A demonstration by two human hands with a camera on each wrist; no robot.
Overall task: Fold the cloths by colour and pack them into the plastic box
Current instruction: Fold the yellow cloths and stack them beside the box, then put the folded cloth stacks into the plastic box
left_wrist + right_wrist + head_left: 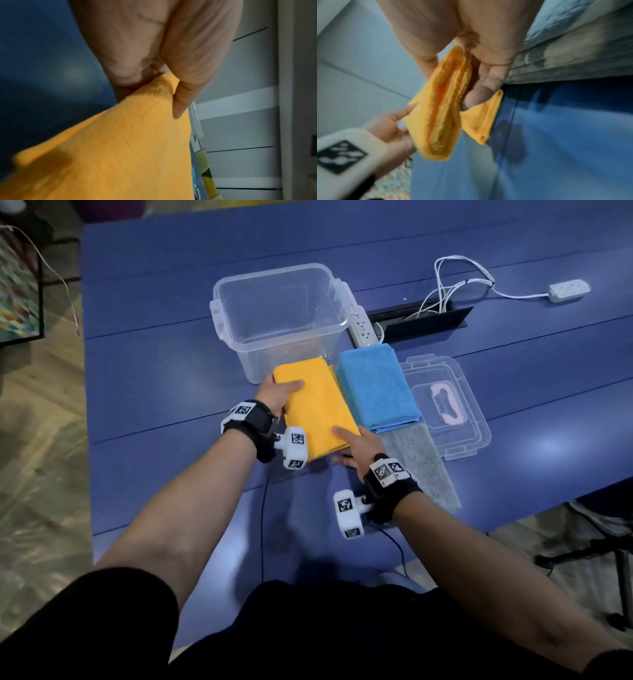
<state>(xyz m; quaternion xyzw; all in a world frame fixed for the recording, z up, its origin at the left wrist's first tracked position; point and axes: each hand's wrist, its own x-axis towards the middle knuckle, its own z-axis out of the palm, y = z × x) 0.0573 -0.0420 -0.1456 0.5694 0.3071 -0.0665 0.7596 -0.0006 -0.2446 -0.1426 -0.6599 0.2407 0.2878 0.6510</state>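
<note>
A folded stack of orange cloths (315, 405) is held just above the blue table (154, 371), in front of the clear plastic box (277, 316). My left hand (279, 393) pinches its far left corner, thumb on top. My right hand (356, 445) grips its near right edge, thumb on top and fingers underneath. The right wrist view shows the layered orange cloths (443, 108) between thumb and fingers, one corner hanging loose. The left wrist view has the orange cloths (120, 148) filling the lower part, clamped by the thumb. Folded blue cloths (376, 386) lie to the right. A grey cloth (421, 463) lies nearer.
The box's clear lid (445, 405) lies flat right of the blue cloths. A white power strip (363, 326) sits behind them, beside a black cable hatch (424, 320) with white cords leading to a second strip (568, 290). The table's right edge runs close to the grey cloth.
</note>
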